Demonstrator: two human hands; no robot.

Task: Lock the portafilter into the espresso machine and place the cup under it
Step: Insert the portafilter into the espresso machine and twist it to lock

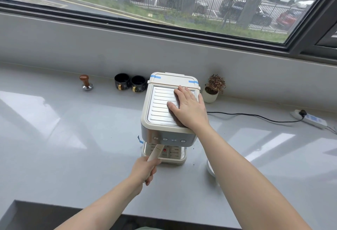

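Observation:
A cream and steel espresso machine [160, 109] stands on the grey counter. My right hand [187, 107] lies flat on the right side of its ridged top. My left hand [145, 170] grips the cream handle of the portafilter [155, 152], which slants up under the machine's front panel; the portafilter's head is hidden beneath the panel. Two black cups [130, 83] with gold handles stand side by side at the back, left of the machine.
A wooden-knobbed tamper [86, 82] stands far left at the back. A small potted plant [213, 88] sits right of the machine. A black cord runs to a power strip [310, 119] at right. A white dish [210, 169] peeks out beside my right forearm.

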